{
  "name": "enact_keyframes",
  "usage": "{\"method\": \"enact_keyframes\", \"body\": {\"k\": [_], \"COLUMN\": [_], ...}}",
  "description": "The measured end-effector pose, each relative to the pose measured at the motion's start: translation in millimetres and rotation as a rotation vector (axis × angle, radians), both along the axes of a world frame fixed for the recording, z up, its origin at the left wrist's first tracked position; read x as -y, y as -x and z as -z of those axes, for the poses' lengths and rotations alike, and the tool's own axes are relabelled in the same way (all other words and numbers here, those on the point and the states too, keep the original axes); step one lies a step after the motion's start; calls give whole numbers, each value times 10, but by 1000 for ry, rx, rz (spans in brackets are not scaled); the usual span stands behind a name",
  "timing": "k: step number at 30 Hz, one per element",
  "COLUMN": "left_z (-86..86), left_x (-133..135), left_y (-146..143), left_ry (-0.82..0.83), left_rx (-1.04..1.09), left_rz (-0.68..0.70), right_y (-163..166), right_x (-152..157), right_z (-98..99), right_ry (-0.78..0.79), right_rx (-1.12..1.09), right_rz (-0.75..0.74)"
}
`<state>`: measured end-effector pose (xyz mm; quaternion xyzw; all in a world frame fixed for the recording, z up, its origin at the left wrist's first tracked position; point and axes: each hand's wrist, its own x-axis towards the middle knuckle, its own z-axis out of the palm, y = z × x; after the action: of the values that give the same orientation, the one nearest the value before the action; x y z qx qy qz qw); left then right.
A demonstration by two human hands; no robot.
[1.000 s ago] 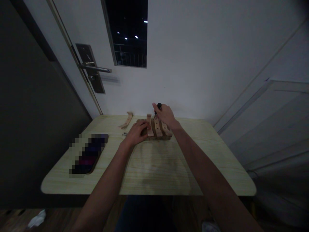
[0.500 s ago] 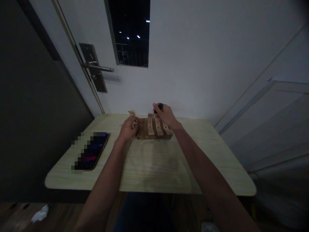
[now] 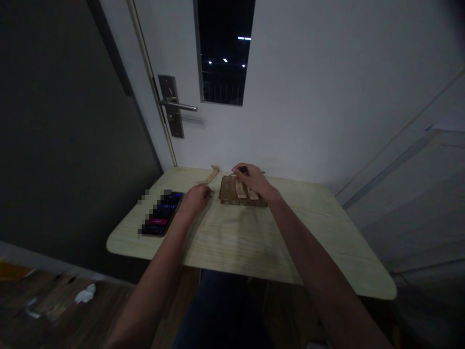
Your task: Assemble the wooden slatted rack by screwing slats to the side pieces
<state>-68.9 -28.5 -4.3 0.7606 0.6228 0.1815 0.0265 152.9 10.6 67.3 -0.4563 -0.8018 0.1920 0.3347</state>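
My right hand (image 3: 254, 179) is closed around a small screwdriver (image 3: 244, 170) with a black handle, its thin shaft pointing left over the back of a brown wooden block (image 3: 228, 194). Pale wooden strips with holes, one (image 3: 240, 189) beside another (image 3: 252, 194), lie across the block under this hand, which covers their far ends. To the left of the block, my left hand (image 3: 197, 198) rests on the table with its fingers curled in. Whatever it may hold is too small and dark to make out. A loose curved wooden strip (image 3: 213, 173) lies just behind it.
A phone (image 3: 162, 213) with a lit screen lies on the left of the pale wooden table (image 3: 232, 242). Behind the table stands a white door with a metal handle (image 3: 179, 105). A dark panel (image 3: 72, 121) rises at the left, and white scraps (image 3: 86, 293) lie on the floor.
My left hand has left the block's left side and moved a little left. My right hand stays over the strips with the screwdriver, now held lower. The whole view has shifted.
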Motion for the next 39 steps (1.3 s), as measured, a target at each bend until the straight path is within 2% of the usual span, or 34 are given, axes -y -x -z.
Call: {"method": "enact_keyframes", "body": {"k": [6,13,17,19,23,26,30,33,36,39], "left_z": [116,59,31,5,-85,-154,-181,-148,-95,-46], "left_x": [119,155,174,150,2,-182,-477,-637,-662,-594], "left_y": [-83,-150,-166,-178,-245,-338,-474,-556,-596,-592], "left_ry": [28,48,-3,-65,-258,-292,-261,-227,-231,-246], "left_rx": [-81,-114,-89,-11,360,547,611,645,677,671], "left_rz": [-71,-134,-158,-155,-31,100,180,168,217,258], "right_y": [-28,-123,-132,-146,-229,-322,-414,-434,-439,-458], "right_x": [-40,-38,-19,-19,-45,-77,-187,-335,-483,-586], "right_z": [21,-58,-56,-46,-29,-28,-39,-36,-10,35], "right_ry": [24,5,10,20,40,29,-21,-74,-115,-85], "right_rx": [-188,-226,-272,-313,-354,-361,-398,-383,-351,-290], "right_rz": [94,122,108,80,-3,-98,-164,-172,-189,-203]}}
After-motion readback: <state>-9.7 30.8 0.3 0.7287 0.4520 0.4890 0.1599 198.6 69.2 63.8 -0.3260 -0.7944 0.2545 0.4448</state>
